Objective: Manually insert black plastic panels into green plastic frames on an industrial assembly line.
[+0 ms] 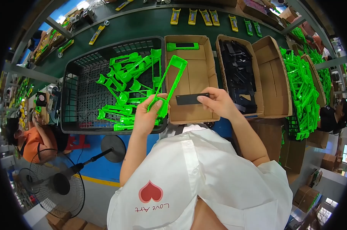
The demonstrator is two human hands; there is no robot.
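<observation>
Along a dark green work surface (142, 23), a black crate (87, 94) of green frames stands left of an open cardboard box (194, 73). The left hand (142, 117), thumb and fingers closed, grips the near end of a green frame (177, 80), its far end tilted up to the right. Just right of it, the right hand (222, 102) pinches a flat black strip (186, 99) by its right end, over the box; strip and frame are apart.
</observation>
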